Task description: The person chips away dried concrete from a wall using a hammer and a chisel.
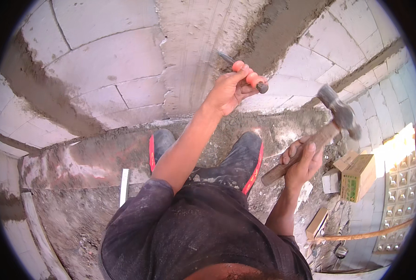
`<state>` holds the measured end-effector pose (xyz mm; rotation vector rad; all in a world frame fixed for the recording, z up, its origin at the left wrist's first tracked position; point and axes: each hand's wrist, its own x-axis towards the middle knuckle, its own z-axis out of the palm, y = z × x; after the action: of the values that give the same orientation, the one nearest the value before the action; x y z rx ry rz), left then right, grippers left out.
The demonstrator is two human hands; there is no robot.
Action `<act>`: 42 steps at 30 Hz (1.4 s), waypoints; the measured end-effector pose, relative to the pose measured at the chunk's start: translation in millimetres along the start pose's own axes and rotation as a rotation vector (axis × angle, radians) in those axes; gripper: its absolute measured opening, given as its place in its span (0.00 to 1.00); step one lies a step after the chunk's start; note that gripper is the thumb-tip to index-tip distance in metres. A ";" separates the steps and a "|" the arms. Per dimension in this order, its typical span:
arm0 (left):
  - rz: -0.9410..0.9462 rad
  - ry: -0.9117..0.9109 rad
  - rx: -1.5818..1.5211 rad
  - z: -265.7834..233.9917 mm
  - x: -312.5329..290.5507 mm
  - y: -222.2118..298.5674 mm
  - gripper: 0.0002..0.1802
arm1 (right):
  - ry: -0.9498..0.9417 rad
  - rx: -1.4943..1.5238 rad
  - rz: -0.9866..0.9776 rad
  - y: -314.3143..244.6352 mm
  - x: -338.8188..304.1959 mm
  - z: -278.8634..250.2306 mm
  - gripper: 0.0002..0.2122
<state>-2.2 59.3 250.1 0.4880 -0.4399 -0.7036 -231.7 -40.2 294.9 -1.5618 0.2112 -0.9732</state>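
Note:
My left hand (230, 91) is wrapped round a chisel (252, 78) with an orange-red grip. The chisel's dark metal tip points up and left at the plastered strip (194, 60) of the block wall; I cannot tell whether it touches. Its struck end faces down and right, toward my right hand (303, 161). That hand grips the wooden handle of a hammer (336, 114), raised to the right of the chisel with a gap between them. The hammer's steel head looks worn and grey.
White block walls (110, 56) with grey mortar bands (278, 32) rise ahead and at both sides. An open cardboard box (358, 177) and a long wooden stick (366, 236) are at the right, near patterned vent blocks (398, 200). A pale strip (124, 187) lies on the rough floor.

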 end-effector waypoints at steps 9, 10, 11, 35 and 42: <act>0.074 -0.085 -0.144 2.6 -6.2 8.3 0.19 | -0.191 0.337 -0.650 -5.3 -6.6 22.5 0.17; 0.069 -0.079 -0.173 6.4 -5.3 8.9 0.19 | -0.186 -0.300 -0.854 6.4 -0.9 18.4 0.15; 0.068 -0.067 -0.199 7.5 -6.1 10.2 0.19 | -0.170 -0.946 -1.006 26.6 6.9 12.4 0.14; 0.112 0.051 -0.316 28.6 21.9 18.0 0.19 | -0.335 -0.705 0.025 -13.4 46.5 42.0 0.11; 0.115 0.102 -0.390 44.3 36.4 19.4 0.16 | -0.085 0.227 -0.024 -55.8 71.8 14.7 0.18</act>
<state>8.7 34.6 304.2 0.1285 -0.2246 -0.6315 -197.8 -59.9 378.2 -1.3965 0.0214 -0.9136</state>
